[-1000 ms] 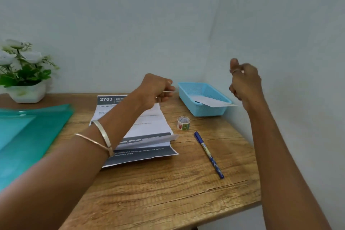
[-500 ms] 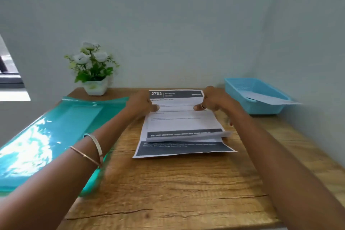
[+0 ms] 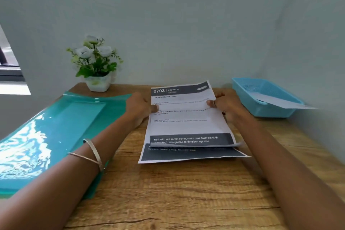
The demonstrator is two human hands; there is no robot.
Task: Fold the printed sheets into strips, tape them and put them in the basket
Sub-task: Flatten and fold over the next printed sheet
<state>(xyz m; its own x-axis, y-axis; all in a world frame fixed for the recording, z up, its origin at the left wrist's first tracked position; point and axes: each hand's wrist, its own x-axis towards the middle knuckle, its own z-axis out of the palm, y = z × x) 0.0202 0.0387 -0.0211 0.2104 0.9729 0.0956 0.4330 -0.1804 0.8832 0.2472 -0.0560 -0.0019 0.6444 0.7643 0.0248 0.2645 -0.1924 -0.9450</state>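
wooden surface (image 3: 186, 192) with visible grain, set into a corner of pale walls. teal plastic folder (image 3: 56, 132), glossy, lying along the left edge of the surface and overhanging the near left side. printed sheets (image 3: 186, 127), white with dark header bands and the number 2703 at the top, lying near the middle of the surface toward its far edge; the upper sheet is raised at its far end, and a lower sheet shows beneath its near end, where a dark band juts out. blue basket (image 3: 268, 110), perforated plastic, at the far right corner of the surface, well apart from the printed sheets; a folded paper strip (image 3: 280, 101) lies in it and sticks out over its right rim. potted plant (image 3: 96, 65), white flowers in a white pot, at the far left corner. left hand (image 3: 140, 106) pinches the left margin of the upper sheet, thumb on top. right hand (image 3: 227, 104) pinches the right margin likewise, thumb on the printed face. two thin bangles (image 3: 91, 155) circle the left wrist.
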